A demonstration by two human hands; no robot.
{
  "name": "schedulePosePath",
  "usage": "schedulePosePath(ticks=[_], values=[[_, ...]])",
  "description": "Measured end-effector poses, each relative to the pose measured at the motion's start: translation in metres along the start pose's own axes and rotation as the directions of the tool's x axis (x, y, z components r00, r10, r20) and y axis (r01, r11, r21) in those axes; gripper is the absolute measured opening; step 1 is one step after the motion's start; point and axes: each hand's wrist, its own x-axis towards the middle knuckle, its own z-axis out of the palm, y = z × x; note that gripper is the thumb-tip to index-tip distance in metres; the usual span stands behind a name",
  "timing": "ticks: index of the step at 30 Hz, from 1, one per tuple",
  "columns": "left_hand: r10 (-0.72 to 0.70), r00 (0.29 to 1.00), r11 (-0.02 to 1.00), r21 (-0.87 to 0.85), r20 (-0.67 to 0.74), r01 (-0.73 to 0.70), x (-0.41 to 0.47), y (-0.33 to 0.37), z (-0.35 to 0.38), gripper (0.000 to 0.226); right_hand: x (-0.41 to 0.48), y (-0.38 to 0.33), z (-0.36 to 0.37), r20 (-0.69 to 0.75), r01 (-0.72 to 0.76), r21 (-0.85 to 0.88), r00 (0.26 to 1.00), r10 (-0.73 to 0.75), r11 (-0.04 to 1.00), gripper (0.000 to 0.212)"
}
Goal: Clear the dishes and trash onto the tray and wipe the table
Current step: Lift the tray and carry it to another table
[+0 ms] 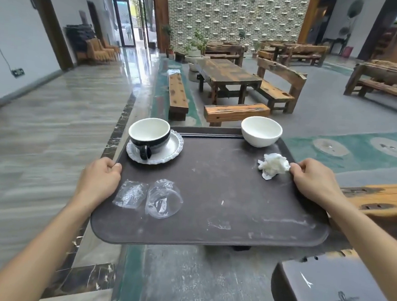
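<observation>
Both hands hold the tray up, so nothing slides. The left hand curls tight on the left edge, near the clear cup and wrapper. The right hand grips the right edge by the napkin. The mug and bowl sit in the far corners. Fingers under the tray are hidden.

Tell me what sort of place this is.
Probably a rustic cafe or teahouse dining hall: rough wooden tables with benches, and a serving tray carrying a used cup and bowl.
</observation>
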Motion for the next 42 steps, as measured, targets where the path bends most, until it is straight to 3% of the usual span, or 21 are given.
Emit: schedulePosePath(ticks=[23, 42], values=[[-0.145, 0.986, 0.989, -0.004, -0.088, 0.145, 0.235, 0.031, 0.11, 0.021, 0.297, -0.074, 0.11, 0.072, 0.139, -0.002, 0.988, -0.138, 0.99, 0.045], [-0.102, 0.993, 0.995, -0.023, -0.055, 0.101, 0.498, -0.011, 0.169, 0.022, 0.489, -0.192, 0.226, 0.069, 0.119, -0.012, 0.991, -0.117, 0.993, 0.04]])
